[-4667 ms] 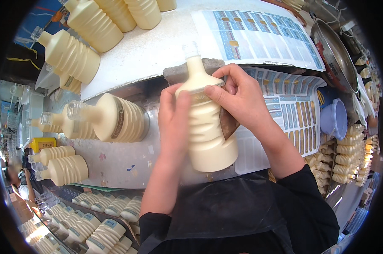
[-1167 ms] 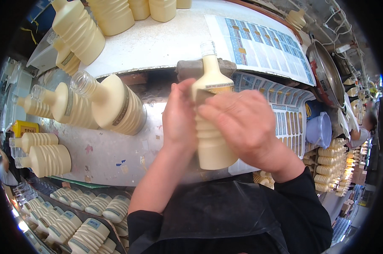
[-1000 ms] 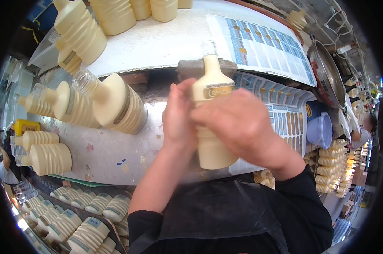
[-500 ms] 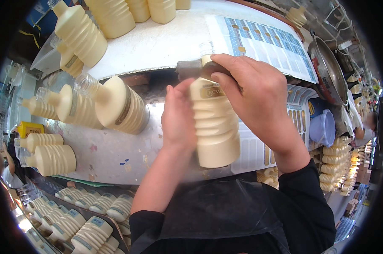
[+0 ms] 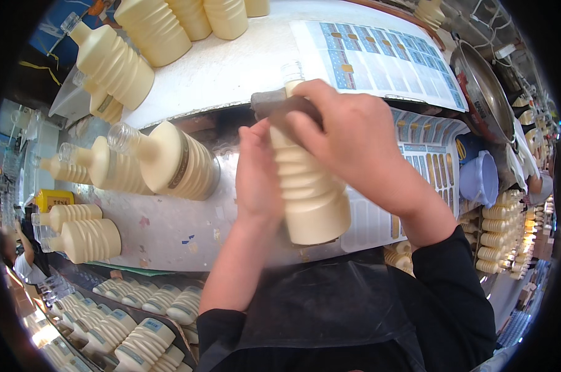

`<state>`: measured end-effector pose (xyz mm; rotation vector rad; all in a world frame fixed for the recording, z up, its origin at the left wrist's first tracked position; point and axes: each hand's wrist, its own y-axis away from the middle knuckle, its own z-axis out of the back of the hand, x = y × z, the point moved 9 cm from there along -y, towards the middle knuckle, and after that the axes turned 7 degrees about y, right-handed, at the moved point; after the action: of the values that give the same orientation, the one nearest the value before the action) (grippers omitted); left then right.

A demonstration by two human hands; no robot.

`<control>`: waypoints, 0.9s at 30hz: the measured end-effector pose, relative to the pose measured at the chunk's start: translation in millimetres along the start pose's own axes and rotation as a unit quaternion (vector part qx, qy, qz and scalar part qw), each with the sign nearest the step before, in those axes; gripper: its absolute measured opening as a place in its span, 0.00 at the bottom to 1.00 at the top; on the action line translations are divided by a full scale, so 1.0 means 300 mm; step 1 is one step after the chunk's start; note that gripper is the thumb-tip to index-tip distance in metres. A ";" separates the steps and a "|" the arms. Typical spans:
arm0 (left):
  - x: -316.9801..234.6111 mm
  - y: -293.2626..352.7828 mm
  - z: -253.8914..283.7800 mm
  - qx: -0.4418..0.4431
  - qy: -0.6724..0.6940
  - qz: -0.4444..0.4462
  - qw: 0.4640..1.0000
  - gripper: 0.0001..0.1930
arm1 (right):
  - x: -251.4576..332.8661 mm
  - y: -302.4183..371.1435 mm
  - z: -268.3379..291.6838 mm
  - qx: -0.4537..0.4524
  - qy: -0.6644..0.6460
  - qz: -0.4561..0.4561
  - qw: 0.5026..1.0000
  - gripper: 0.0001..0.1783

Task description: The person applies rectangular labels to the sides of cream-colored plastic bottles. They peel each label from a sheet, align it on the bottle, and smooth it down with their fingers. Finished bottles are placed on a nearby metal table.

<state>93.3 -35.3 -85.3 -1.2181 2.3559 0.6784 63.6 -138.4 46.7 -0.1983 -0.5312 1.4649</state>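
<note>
A cream bottle point(image 5: 314, 208) with a ridged body and a clear threaded neck is tilted in front of me, its base toward me and its neck pointing away. My left hand point(image 5: 257, 177), smeared by motion, cups its left side with the fingers pointing up. Across the bottle's shoulder my right hand point(image 5: 348, 139) pinches a grey-brown flat pad point(image 5: 271, 104), pressed against the front. Hand and pad cover the gold label there. Whether the base touches the table is hard to see.
Several similar bottles point(image 5: 178, 158) stand on the metal table point(image 5: 169, 232) at left, others on the white shelf point(image 5: 231, 68) behind. Label sheets point(image 5: 385, 59) lie on the shelf and table at right, near a lavender bucket point(image 5: 478, 180) and metal pan point(image 5: 485, 93). Racked bottles point(image 5: 141, 344) fill the lower left.
My right hand and the pad have shifted slightly left and down over the bottle's shoulder, covering the gold label that showed before. The bottle's neck leans a little further left.
</note>
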 end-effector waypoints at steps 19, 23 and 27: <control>-0.036 -0.043 0.001 -0.022 -0.421 -0.064 0.904 0.26 | -0.340 0.100 -0.119 -0.008 -0.223 -0.234 0.946 0.16; -0.041 -0.067 0.014 0.004 -0.433 -0.075 0.898 0.24 | -0.371 0.105 -0.119 -0.024 -0.240 -0.224 0.944 0.17; -0.032 -0.069 0.013 0.042 -0.383 -0.082 0.919 0.23 | -0.351 0.071 -0.081 -0.054 -0.282 -0.203 0.936 0.17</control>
<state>116.2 -37.3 -87.8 -0.8733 1.5943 0.8024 54.0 -234.0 -7.0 0.2491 -1.0527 1.0728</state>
